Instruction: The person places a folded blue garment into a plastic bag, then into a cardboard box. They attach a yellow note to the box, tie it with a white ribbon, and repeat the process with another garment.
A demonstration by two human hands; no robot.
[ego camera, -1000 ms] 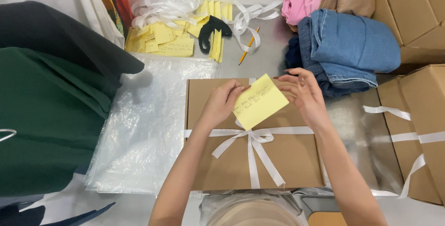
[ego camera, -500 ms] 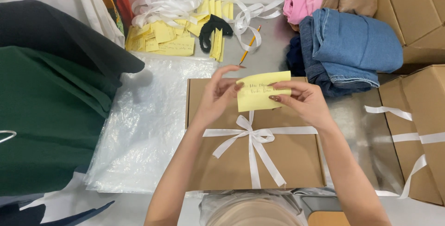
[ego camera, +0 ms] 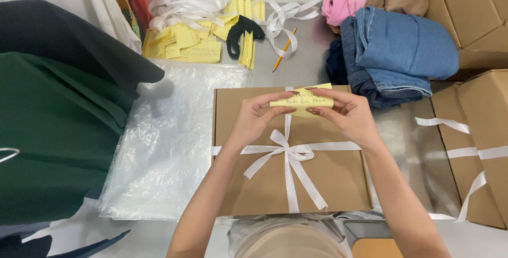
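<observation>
A flat brown cardboard box (ego camera: 328, 184) lies in front of me, tied crosswise with a white ribbon (ego camera: 288, 155) knotted in a bow. Both hands hold a small yellow paper note (ego camera: 302, 102) with handwriting on it, just above the box's far edge. My left hand (ego camera: 253, 120) pinches its left end. My right hand (ego camera: 346, 115) pinches its right end. The note looks curled or folded along its length.
A clear plastic bag (ego camera: 169, 141) lies left of the box. Dark green and black garments (ego camera: 53, 131) are at far left. Yellow notes (ego camera: 185, 44), white ribbons (ego camera: 185, 4) and a pencil (ego camera: 283, 51) lie behind. Folded jeans (ego camera: 402, 46) and ribboned boxes (ego camera: 476, 141) are at right.
The note has moved from over the bow toward the box's far edge and turned from a tilted flat sheet to a narrow strip held level between both hands.
</observation>
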